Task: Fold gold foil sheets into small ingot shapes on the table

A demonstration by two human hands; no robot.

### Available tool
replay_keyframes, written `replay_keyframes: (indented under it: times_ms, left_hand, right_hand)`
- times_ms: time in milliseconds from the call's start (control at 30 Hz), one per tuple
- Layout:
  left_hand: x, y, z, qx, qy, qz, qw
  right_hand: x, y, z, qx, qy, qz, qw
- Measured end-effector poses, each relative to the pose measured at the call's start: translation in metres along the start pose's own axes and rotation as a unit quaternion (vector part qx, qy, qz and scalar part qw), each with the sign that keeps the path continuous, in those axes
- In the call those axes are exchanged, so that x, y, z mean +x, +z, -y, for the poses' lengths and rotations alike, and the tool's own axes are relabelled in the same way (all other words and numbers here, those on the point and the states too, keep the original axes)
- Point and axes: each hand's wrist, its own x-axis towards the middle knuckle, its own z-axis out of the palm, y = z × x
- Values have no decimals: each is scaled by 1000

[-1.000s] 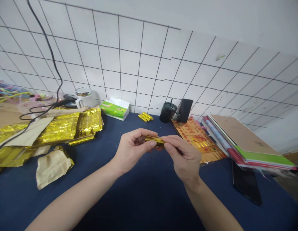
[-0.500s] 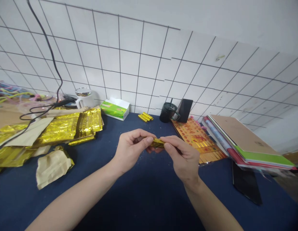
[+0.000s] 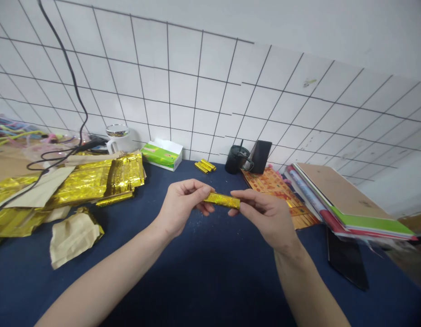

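Above the middle of the navy tabletop (image 3: 210,281), the left hand (image 3: 181,206) and the right hand (image 3: 265,218) are grasping a gold foil stick (image 3: 221,200) between thumb and fingertips, one at each end, holding it almost level in the air. A few short gold sticks (image 3: 205,165) are lying at the far edge near a black mug (image 3: 237,159), a pile of gold foil sheets (image 3: 105,179) is sitting to the left, and red-and-gold printed paper (image 3: 271,184) is spreading out to the right.
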Motion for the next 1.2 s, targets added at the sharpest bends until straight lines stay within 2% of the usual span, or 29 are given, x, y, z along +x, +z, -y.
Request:
replay_keyframes:
  times_ms: [133, 233, 367, 567, 733, 900, 1200]
  left_hand:
    - [1, 1, 1, 14, -14, 16, 1000]
    - [1, -4, -3, 6, -32, 58, 998]
    - [2, -13, -11, 21, -45, 128, 991]
    - [3, -18, -17, 81, -36, 164, 982]
    - [3, -15, -15, 107, -8, 149, 983]
    - [1, -12, -12, 111, -4, 112, 987]
    - [6, -10, -11, 62, -53, 82, 993]
  right_hand:
    - [1, 0, 2, -68, -33, 0, 997]
    - [3, -1, 0, -67, -14, -24, 997]
    - [6, -6, -9, 8, 31, -38, 999]
    - [9, -13, -20, 128, 69, 33, 989]
    - [10, -14, -11, 90, 107, 94, 986]
    - [8, -13, -7, 51, 107, 75, 990]
    - [11, -11, -12, 158, 72, 76, 982]
